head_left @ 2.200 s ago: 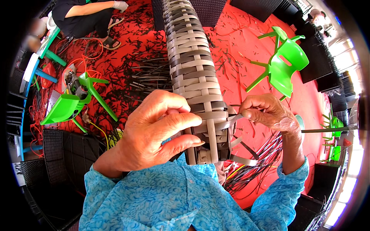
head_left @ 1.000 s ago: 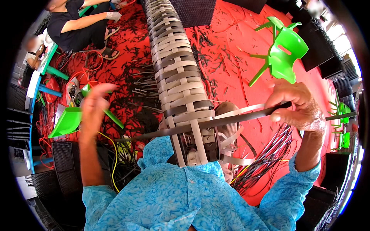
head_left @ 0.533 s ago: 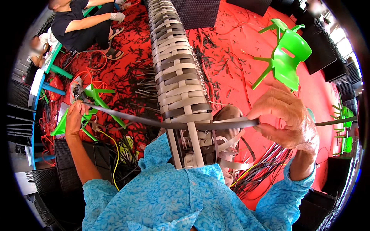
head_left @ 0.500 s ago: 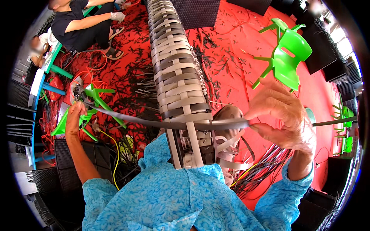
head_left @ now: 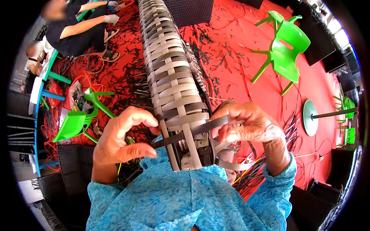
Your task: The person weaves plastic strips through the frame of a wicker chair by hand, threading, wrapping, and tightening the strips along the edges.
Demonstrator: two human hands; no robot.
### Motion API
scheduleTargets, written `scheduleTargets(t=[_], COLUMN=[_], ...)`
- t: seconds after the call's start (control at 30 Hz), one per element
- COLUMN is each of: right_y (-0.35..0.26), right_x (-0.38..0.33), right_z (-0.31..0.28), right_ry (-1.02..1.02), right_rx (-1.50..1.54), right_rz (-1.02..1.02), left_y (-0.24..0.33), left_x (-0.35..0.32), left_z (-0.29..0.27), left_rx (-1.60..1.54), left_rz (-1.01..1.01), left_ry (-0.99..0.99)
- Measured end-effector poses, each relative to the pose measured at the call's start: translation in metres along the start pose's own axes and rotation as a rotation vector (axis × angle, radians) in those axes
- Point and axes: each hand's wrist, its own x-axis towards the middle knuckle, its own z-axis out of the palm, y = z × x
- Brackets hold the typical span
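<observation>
Rising from my lap and running away from me is a long narrow frame wrapped in woven grey flat strips [head_left: 173, 82]. Across its near end lies a dark flat strip [head_left: 183, 135], passing a pale lengthwise strip [head_left: 189, 144]. My left hand [head_left: 123, 140] is open on the left of the frame, thumb and forefinger apart, the thumb close to the dark strip's left end. On the other side, my right hand [head_left: 246, 123] has its fingers bent around the strip's right end, which curls back there. Those fingertips are partly hidden by the strip.
A green chair [head_left: 287, 48] stands at the right, and another green chair [head_left: 73, 125] lies tipped at the left. A person [head_left: 75, 30] in dark clothes sits at the upper left. Dark scraps litter the red floor covering [head_left: 231, 57]. A round-based stand [head_left: 310, 117] is at far right.
Both hands have come inward to the frame's near end. My left hand's fingers have spread apart. The dark strip, stretched wide before, now lies short across the frame with its right end curled.
</observation>
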Motion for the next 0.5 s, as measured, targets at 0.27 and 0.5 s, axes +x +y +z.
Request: scheduleTargets(t=[0.27, 0.5], right_y=[0.010, 0.005], right_x=[0.010, 0.022], right_z=[-0.001, 0.017], right_ry=[-0.086, 0.012], right_rx=[0.245, 0.245], right_rz=[0.040, 0.064], left_y=[0.008, -0.032], left_x=[0.000, -0.011], left_z=[0.015, -0.015], left_rx=[-0.474, -0.418], left_rz=[-0.233, -0.156], left_ry=[0.228, 0.294])
